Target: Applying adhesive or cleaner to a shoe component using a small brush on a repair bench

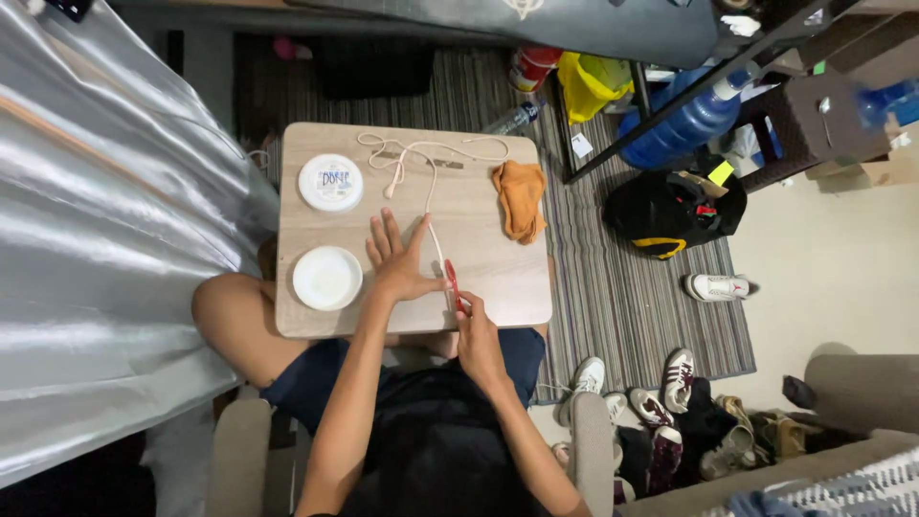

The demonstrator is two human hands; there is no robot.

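A thin pale cord [428, 182] lay looped across the far part of the wooden worktop [498, 263], one strand running straight toward the person. The left hand [400, 263] pressed it flat, fingers spread. The right hand [476, 335] had closed its fingers on a small red tool [451, 280] at the strand's near end.

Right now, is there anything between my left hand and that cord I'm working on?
Nothing visible. The left hand lies flat on the small table with its thumb right beside the pale cord, and the right hand holds a small red tool at the cord's near end. The orange cloth lies off to the side.
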